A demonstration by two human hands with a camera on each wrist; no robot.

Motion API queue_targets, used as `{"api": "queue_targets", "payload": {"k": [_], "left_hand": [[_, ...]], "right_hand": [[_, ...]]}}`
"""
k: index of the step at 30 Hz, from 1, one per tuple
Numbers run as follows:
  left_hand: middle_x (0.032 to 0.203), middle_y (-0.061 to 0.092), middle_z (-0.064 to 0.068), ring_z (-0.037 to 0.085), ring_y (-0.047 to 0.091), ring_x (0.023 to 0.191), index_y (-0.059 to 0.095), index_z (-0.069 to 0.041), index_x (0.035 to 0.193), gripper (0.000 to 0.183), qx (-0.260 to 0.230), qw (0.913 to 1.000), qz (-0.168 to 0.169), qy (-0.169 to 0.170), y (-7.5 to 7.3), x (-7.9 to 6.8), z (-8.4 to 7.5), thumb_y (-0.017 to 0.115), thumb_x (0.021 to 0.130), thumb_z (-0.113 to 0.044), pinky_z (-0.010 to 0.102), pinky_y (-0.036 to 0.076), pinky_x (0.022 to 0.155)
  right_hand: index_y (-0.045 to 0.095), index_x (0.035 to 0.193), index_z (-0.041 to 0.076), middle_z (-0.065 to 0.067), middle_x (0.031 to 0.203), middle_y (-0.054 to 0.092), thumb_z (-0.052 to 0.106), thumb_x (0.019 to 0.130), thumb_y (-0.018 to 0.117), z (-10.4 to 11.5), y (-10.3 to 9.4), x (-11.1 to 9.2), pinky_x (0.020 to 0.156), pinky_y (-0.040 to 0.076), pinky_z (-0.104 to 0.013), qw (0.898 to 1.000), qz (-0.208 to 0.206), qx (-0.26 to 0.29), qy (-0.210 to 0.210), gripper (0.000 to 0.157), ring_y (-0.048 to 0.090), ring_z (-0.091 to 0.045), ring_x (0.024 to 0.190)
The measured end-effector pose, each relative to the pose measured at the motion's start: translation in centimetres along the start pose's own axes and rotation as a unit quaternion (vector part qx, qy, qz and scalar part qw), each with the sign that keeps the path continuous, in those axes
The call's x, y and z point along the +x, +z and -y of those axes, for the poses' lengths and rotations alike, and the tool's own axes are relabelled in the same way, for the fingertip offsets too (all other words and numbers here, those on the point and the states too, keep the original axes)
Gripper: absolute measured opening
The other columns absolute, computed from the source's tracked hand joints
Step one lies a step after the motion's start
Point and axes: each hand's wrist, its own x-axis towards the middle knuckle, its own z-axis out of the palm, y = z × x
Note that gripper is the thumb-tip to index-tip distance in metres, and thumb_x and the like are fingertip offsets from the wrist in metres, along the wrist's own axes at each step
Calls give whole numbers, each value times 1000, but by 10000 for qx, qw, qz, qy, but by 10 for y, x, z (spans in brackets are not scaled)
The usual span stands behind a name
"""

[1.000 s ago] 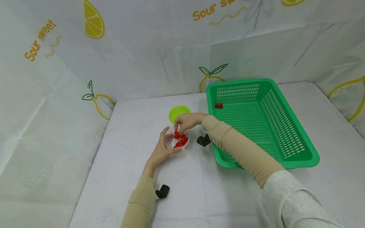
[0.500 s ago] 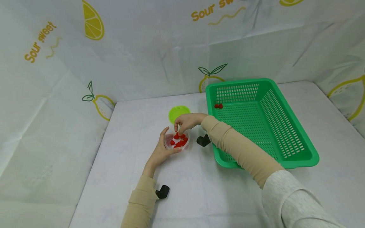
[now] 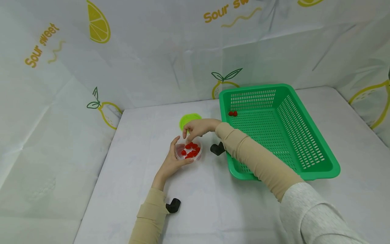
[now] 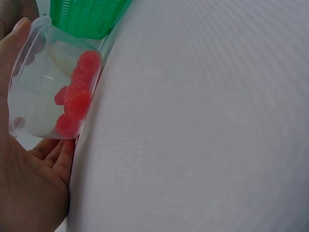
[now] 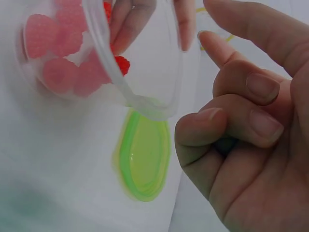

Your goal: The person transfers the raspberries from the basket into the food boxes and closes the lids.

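Note:
A clear plastic tub (image 3: 178, 150) stands on the white cloth, with several red raspberries (image 4: 77, 99) lying at its bottom. My left hand (image 3: 170, 165) holds the tub from the left, thumb on the near side and fingers on the far side. Just above the far rim hovers my right hand (image 3: 198, 127). In the right wrist view, the right thumb and index finger stand apart with nothing between them, while the other fingers (image 5: 231, 121) are bent. Behind the tub, partly hidden by the right hand, lies a yellow-green lid (image 3: 185, 120).
To the right sits a large green plastic basket (image 3: 320, 142), with two red berries (image 3: 233, 113) in its far left corner. The right forearm crosses over the basket's left rim. A printed cloth (image 3: 158, 61) hangs behind the table (image 3: 131, 162).
The right hand has let go of a raspberry, which now lies in the tub with the others. It then rose slightly away, with its finger and thumb spread. The left hand stays put.

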Motion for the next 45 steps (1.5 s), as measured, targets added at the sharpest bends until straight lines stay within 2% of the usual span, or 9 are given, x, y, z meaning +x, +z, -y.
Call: {"api": "queue_targets", "payload": {"k": [4, 9, 17, 21, 29, 33, 35, 41, 45], "left_hand": [[144, 35, 6, 25, 31, 137, 8, -35, 146, 98, 3, 10000, -23, 44, 0, 6, 9, 76, 76, -30, 54, 25, 112], [142, 36, 0, 22, 30, 137, 10, -46, 142, 98, -54, 9998, -148, 73, 2, 15, 25, 79, 72, -36, 54, 23, 112], [138, 39, -2, 22, 31, 135, 12, -40, 145, 101, 10, 9994, -296, 161, 4, 16, 29, 80, 69, -40, 56, 24, 111], [137, 40, -2, 22, 30, 136, 13, -40, 144, 101, 20, 9994, -325, 143, 5, 15, 29, 80, 70, -39, 57, 23, 112], [137, 40, -2, 22, 30, 136, 13, -48, 141, 98, 38, 9993, -327, 162, 5, 14, 29, 80, 70, -39, 56, 23, 112], [136, 41, -2, 22, 32, 135, 14, -47, 140, 97, 41, 9993, -336, 171, 4, 15, 28, 80, 70, -38, 55, 23, 113], [136, 41, -2, 22, 32, 134, 14, -46, 141, 97, 25, 9993, -327, 179, 4, 16, 28, 80, 70, -38, 54, 23, 113], [137, 41, -1, 22, 32, 134, 14, -43, 142, 97, -20, 9994, -298, 178, 5, 16, 29, 80, 70, -37, 55, 24, 112], [136, 41, -1, 22, 33, 133, 14, -42, 143, 98, -24, 9993, -324, 174, 5, 16, 30, 80, 70, -37, 55, 25, 112]], "right_hand": [[58, 110, 10, 2, 69, 44, 27, 85, 65, 4, -6, -5, 50, 32, -20, 9998, -113, 107, -92, 31, 36, -11, 54], [58, 110, 9, 1, 66, 42, 27, 86, 65, 10, -17, -16, 50, 33, -20, 9979, -481, 224, -383, 30, 37, -12, 54], [60, 108, 18, 0, 61, 41, 34, 86, 66, 8, -38, -42, 54, 34, -23, 9871, -1258, 841, -516, 28, 37, -14, 55], [60, 107, 18, -1, 61, 39, 35, 87, 65, -1, -47, -59, 58, 34, -26, 9732, -1754, 1356, -615, 27, 34, -16, 57], [61, 107, 12, 0, 62, 41, 34, 88, 63, -38, -62, -89, 67, 39, -32, 9316, -2896, 2058, -764, 29, 40, -18, 68], [60, 107, 14, 4, 78, 56, 37, 87, 63, -59, -66, -99, 69, 40, -29, 9136, -3247, 2366, -627, 31, 38, -17, 67], [59, 108, 15, 6, 81, 55, 38, 87, 63, -69, -67, -103, 71, 41, -30, 9058, -3387, 2495, -508, 32, 36, -17, 66], [57, 108, 17, 8, 74, 44, 38, 88, 61, -97, -66, -107, 71, 39, -32, 8814, -3727, 2884, -336, 29, 30, -15, 61], [56, 110, 18, 7, 65, 35, 45, 88, 59, -112, -63, -108, 74, 40, -33, 8769, -3863, 2860, -13, 35, 27, -14, 59]]}}
